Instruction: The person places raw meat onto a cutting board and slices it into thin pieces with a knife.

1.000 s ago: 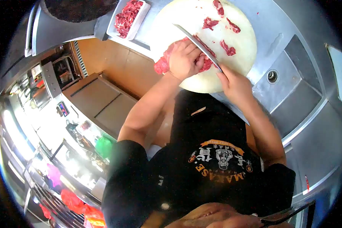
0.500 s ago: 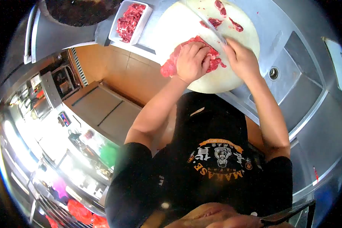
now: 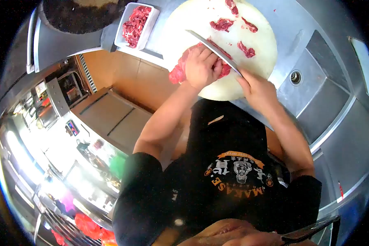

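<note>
A piece of raw red meat [image 3: 177, 74] lies on a round white cutting board [image 3: 180, 24]. My left hand [image 3: 201, 69] presses down on it, fingers bent over the top and partly hiding it. In my right hand [image 3: 258, 88] is the handle of a knife [image 3: 215, 51], its blade slanting up and left across the meat, close to my left fingertips. The blade hides part of the meat's edge, so how deep it sits I cannot tell. Several cut pieces of meat [image 3: 222, 24] are scattered on the far side of the board, one slice [image 3: 246, 49] right of the blade.
Left of the board stands a white plastic tub [image 3: 151, 25] filled with cut meat [image 3: 135, 27]. A steel sink with a drain [image 3: 295, 78] is to the right. A dark round pan-like surface [image 3: 82, 16] is at the upper left. Steel counter [image 3: 291, 24] surrounds the board.
The knife has moved from the right of the meat down and left onto it. Another slice now lies on the board, right of the blade. My left hand has shifted slightly left.
</note>
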Tool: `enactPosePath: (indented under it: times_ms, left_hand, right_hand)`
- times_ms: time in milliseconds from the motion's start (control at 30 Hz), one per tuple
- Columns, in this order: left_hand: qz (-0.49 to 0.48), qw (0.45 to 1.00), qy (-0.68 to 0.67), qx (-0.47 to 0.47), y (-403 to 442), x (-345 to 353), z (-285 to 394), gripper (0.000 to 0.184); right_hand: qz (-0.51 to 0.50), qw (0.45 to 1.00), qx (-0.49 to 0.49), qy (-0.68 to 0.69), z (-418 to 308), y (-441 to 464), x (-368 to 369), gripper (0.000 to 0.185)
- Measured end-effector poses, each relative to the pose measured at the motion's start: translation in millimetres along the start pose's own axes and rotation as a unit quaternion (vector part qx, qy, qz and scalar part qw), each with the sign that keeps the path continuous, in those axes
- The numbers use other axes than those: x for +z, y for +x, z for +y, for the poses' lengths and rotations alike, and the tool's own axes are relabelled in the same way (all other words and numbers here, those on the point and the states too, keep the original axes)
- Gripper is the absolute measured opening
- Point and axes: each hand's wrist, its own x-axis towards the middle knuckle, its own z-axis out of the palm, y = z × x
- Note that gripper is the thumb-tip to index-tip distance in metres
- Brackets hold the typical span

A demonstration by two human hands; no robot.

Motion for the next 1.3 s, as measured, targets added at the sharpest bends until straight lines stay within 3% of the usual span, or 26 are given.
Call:
enactPosePath:
  times_ms: [100, 167, 267, 300, 333, 367, 433, 500, 567, 633, 733, 933, 1033, 1133, 1300]
  left_hand:
    - [0.005, 1.000, -0.002, -0.013, 0, -3, 2, 0.022]
    - [0.014, 1.000, -0.015, -0.010, 0, -1, 0, 0.021]
    - [0.003, 1.000, -0.019, 0.001, -1, 0, -3, 0.020]
    - [-0.003, 1.000, -0.018, 0.002, -3, -2, -1, 0.020]
    - [-0.007, 0.999, -0.043, 0.000, -6, -2, -2, 0.018]
    - [0.003, 0.999, -0.036, 0.007, -2, -1, -3, 0.017]
    - [0.016, 0.999, -0.028, 0.006, -5, -3, 0, 0.016]
    - [0.018, 0.999, -0.029, -0.005, -9, -1, -2, 0.019]
    - [0.019, 0.999, -0.025, -0.002, -11, 3, -5, 0.022]
    - [-0.006, 1.000, -0.010, -0.005, -8, -4, -1, 0.025]
    - [-0.001, 1.000, 0.000, 0.003, -5, -3, -1, 0.026]
    - [0.014, 1.000, -0.002, 0.003, -3, -3, 1, 0.021]
    - [0.010, 1.000, -0.002, 0.002, -4, -2, 2, 0.020]
    - [0.002, 1.000, -0.017, -0.001, -2, -4, 4, 0.019]
    - [0.029, 0.999, -0.029, 0.011, -7, 5, -5, 0.017]
  right_hand:
    - [0.005, 1.000, 0.007, 0.002, 5, -21, -7, 0.035]
    - [-0.046, 0.997, 0.061, 0.007, -4, 6, 0, 0.032]
    - [-0.064, 0.997, 0.040, -0.003, -26, 105, 22, 0.031]
    - [-0.029, 0.999, -0.010, 0.043, -17, 137, 31, 0.034]
    - [0.005, 0.997, 0.037, 0.074, -27, 149, 27, 0.037]
    - [0.042, 0.998, 0.049, 0.019, -31, 152, 19, 0.041]
    - [0.090, 0.990, 0.081, 0.073, -21, 131, 1, 0.042]
    - [0.045, 0.993, 0.093, 0.048, -19, 83, -18, 0.039]
    - [0.063, 0.998, 0.015, 0.017, -6, 27, -16, 0.036]
    - [0.006, 1.000, 0.025, -0.018, -9, -14, -25, 0.034]
    - [0.017, 0.999, 0.013, -0.033, -5, -44, -26, 0.034]
    - [0.004, 0.999, -0.013, -0.041, -7, 26, 14, 0.037]
    - [-0.067, 0.995, 0.067, -0.008, -20, 10, -11, 0.034]
    - [-0.004, 1.000, 0.030, -0.010, 4, -33, -13, 0.034]
    - [-0.077, 0.996, 0.037, -0.008, -21, 86, 18, 0.037]
